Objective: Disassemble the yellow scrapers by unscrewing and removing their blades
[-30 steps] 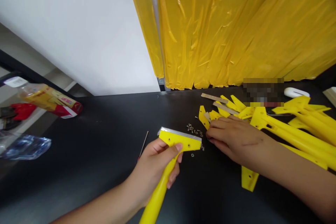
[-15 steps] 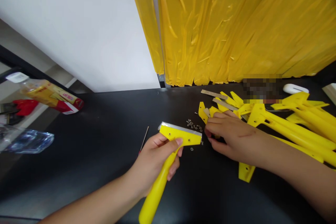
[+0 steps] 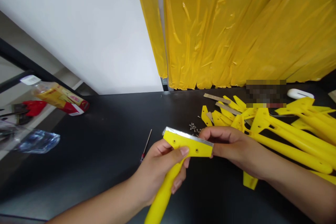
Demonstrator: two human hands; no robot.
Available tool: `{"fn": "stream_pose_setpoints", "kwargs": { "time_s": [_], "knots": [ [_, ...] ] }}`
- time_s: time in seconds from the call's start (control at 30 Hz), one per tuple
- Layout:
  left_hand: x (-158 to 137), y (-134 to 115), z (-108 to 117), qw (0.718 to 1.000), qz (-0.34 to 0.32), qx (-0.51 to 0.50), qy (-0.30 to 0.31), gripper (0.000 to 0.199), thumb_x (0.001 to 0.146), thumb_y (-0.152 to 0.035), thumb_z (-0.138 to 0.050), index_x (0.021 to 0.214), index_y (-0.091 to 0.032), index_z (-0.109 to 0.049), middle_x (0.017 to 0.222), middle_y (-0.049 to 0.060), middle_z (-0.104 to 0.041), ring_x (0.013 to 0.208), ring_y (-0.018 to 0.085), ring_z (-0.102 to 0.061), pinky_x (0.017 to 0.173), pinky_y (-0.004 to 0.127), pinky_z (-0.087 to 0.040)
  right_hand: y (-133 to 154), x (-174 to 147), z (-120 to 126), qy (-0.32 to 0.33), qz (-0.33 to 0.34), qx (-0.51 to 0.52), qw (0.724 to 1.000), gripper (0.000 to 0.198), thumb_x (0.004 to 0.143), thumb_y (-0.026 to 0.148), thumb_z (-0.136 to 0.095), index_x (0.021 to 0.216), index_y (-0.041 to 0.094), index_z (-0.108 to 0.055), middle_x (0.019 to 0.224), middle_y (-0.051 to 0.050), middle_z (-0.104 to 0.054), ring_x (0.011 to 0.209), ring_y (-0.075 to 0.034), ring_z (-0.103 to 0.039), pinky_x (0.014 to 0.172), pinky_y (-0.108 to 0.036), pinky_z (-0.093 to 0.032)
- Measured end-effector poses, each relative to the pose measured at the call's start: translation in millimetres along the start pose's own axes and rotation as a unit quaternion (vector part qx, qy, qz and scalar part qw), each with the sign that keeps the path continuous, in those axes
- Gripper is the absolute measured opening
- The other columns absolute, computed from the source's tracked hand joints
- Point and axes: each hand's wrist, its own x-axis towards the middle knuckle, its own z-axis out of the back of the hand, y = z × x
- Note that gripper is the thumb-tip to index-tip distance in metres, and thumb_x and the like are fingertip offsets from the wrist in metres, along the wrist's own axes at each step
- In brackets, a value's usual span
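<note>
My left hand is closed round the neck of a yellow scraper, thumb on its flat head and handle sloping down toward me. A silvery strip runs along the head's top edge, and two small holes show in its face. My right hand is closed at the head's right end, touching it. Its thumb tip and fingertips are partly behind the head, so what they hold is hidden. Small screws and nuts lie just beyond the head. A screwdriver rests left of the scraper, near my left hand.
Several yellow scraper handles and loose yellow plates are heaped at the right, with grey-brown strips among them. A white oval case sits behind. A drink bottle and clear plastic wrapping are at the left.
My right hand has come left from the yellow parts to the scraper head's right end. The left hand still grips the scraper, now slightly lower and further right in view.
</note>
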Motion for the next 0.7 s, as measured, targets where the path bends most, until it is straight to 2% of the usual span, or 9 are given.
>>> {"fn": "stream_pose_setpoints", "kwargs": {
  "time_s": [0.17,0.33,0.53,0.7],
  "knots": [
    [-0.4,-1.1,0.9,1.0,-0.007,0.002,-0.016,0.034,0.096,-0.043,-0.084,0.081,-0.018,-0.068,0.055,-0.005,-0.059,0.036,0.006,-0.048,0.037,0.014,-0.04,-3.4,-1.9,2.0,0.011,-0.021,0.104,0.994,0.026,0.092,0.047,-0.085,0.1,0.022,-0.082,0.09,-0.002,-0.073,0.086,-0.017,-0.063,0.086,-0.032,-0.048],
    [-1.2,-0.9,2.1,1.0,-0.013,0.013,-0.011,0.033,0.097,-0.042,-0.083,0.081,-0.018,-0.069,0.055,-0.004,-0.06,0.037,0.006,-0.05,0.037,0.015,-0.04,-1.7,-3.1,-0.6,0.039,-0.044,0.185,0.981,0.03,0.097,0.05,-0.078,0.108,0.022,-0.083,0.098,-0.006,-0.074,0.09,-0.019,-0.066,0.089,-0.035,-0.052],
    [-1.3,-1.9,2.4,0.999,-0.012,0.03,-0.024,0.035,0.096,-0.044,-0.084,0.08,-0.017,-0.068,0.061,-0.003,-0.062,0.039,0.006,-0.051,0.037,0.015,-0.04,-0.6,-4.6,0.8,0.04,-0.045,0.202,0.978,0.039,0.095,0.058,-0.081,0.107,0.021,-0.086,0.098,-0.007,-0.074,0.092,-0.019,-0.065,0.091,-0.034,-0.051],
    [-1.0,-1.9,1.6,0.998,-0.006,0.053,-0.015,0.036,0.097,-0.045,-0.083,0.08,-0.018,-0.067,0.052,-0.005,-0.055,0.038,0.006,-0.05,0.038,0.014,-0.04,-1.5,-6.0,0.3,0.032,-0.065,0.197,0.978,0.031,0.088,0.049,-0.092,0.105,0.023,-0.087,0.099,-0.003,-0.076,0.09,-0.015,-0.067,0.093,-0.031,-0.05]
  ]
}}
